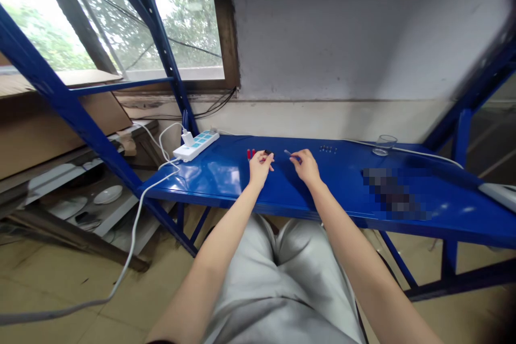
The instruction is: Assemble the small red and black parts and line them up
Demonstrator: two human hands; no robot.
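My left hand (260, 167) is over the blue table (217, 172), its fingers closed on a small black piece (267, 152) whose kind is too small to make out. Just beyond that hand, two short red pieces (250, 153) stand side by side on the tabletop. A little to the right, my right hand (307, 166) pinches a thin, pale, see-through piece (287, 152) that points towards the left hand. The hands are apart. Behind the right hand, several tiny metallic parts (328, 149) sit in short rows.
A white power strip (197, 145) with a plugged-in charger lies at the table's left end, its cable hanging over the edge. To the right are a clear glass (385, 144), a blurred-out dark object (397, 193) and a white cable (427, 155). Blue rack posts (161, 43) frame the table.
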